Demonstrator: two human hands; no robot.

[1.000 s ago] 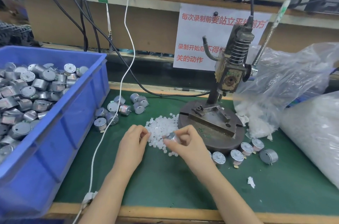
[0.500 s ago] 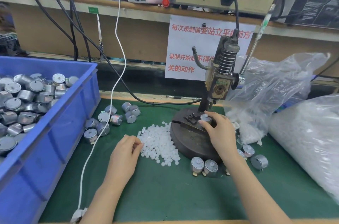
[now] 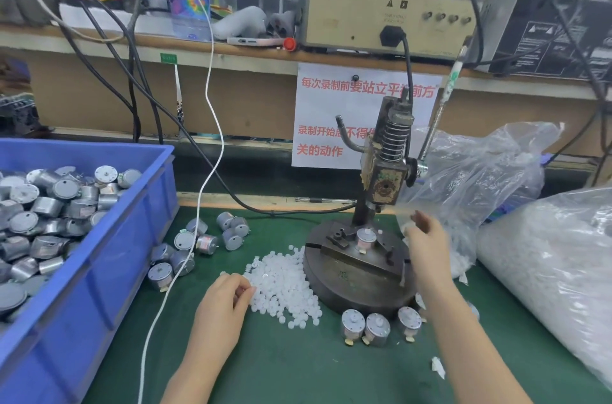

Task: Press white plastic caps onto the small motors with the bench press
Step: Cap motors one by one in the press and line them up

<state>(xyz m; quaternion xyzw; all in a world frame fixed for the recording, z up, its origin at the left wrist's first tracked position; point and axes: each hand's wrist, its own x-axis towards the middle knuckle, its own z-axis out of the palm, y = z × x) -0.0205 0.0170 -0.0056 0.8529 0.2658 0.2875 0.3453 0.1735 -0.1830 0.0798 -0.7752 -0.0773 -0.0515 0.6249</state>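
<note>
Now the motor (image 3: 366, 236) stands upright, shaft up, in the press (image 3: 384, 178) fixture at centre right. The right hand (image 3: 427, 238), just right of it and nearer, looks open and empty, with the lever (image 3: 440, 112) rising above. The left hand (image 3: 228, 299) curls at the caps (image 3: 281, 284); whether it pinches one cannot be told.

One head-worn, wide-angle view.
It faces forward and down over the green mat (image 3: 281, 370), close to the bench press (image 3: 385, 181) at centre; left hand (image 3: 225, 302) and right hand (image 3: 427, 238) enter from below.
</note>
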